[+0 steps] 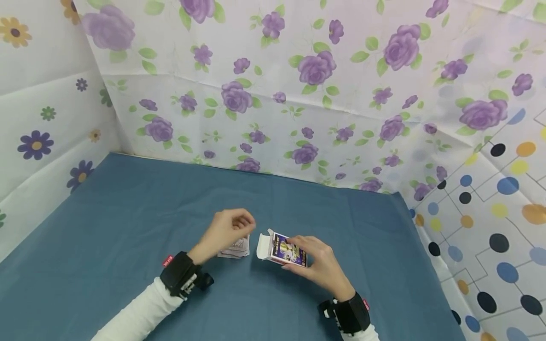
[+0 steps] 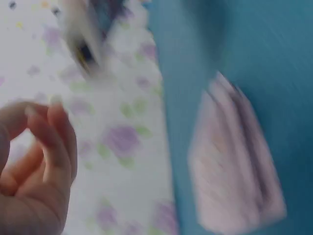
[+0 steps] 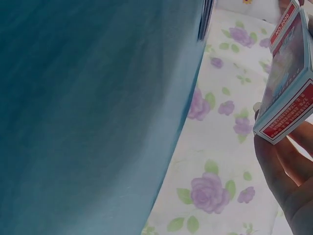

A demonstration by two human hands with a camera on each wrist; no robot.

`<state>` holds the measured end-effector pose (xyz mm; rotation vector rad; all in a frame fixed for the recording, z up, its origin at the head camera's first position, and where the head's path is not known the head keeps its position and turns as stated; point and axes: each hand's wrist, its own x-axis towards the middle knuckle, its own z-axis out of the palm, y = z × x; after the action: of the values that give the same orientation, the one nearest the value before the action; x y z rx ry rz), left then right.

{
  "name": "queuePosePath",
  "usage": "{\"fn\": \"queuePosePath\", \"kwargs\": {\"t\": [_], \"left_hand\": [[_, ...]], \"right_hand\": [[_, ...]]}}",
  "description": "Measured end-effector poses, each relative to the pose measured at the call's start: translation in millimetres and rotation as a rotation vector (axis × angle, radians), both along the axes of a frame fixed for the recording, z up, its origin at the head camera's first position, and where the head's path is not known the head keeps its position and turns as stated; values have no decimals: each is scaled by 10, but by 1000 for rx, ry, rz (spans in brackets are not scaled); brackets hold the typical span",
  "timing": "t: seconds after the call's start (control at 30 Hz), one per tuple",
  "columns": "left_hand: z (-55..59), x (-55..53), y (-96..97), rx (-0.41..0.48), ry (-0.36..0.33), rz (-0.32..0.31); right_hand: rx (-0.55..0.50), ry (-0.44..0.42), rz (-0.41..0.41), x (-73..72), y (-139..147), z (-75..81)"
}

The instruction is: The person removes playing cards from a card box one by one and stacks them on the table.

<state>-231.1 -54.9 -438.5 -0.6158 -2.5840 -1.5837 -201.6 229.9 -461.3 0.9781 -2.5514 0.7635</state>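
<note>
My right hand (image 1: 317, 263) holds a playing card box (image 1: 290, 250), dark blue and white with red panels. Its white end flap (image 1: 264, 246) stands folded out toward the left. The right wrist view shows the same card box (image 3: 288, 93) gripped by the right hand (image 3: 286, 171) along its edges. Loosely bent fingers of my left hand (image 1: 230, 227) hold nothing visible. Beneath that hand lies a pile of playing cards (image 1: 236, 248), partly covered by it. In the left wrist view the pile (image 2: 230, 166) is blurred, beside the left hand (image 2: 39, 171).
A blue cloth (image 1: 128, 222) covers the table. Behind it rises a sheet with purple flowers (image 1: 315, 68). A sheet with daisies (image 1: 36, 144) stands on the left, and one with coloured dots (image 1: 499, 244) on the right. Both wrists wear black camera straps (image 1: 181, 274).
</note>
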Motion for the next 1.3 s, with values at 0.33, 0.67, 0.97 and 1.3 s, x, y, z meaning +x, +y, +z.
{"fn": "queuePosePath", "kwargs": {"t": [0.33,0.67,0.97,1.3], "left_hand": [[105,293,320,-177,-37,-138],[85,241,339,-11,-283,-166],[131,202,216,128,-458,-218],[136,183,54,191,-523,-297]], "right_hand": [[-36,41,45,52,-63,123],[-62,71,60,58,-73,167],[-64,60,57,41,-65,171],[-68,67,44,29,-60,163]]}}
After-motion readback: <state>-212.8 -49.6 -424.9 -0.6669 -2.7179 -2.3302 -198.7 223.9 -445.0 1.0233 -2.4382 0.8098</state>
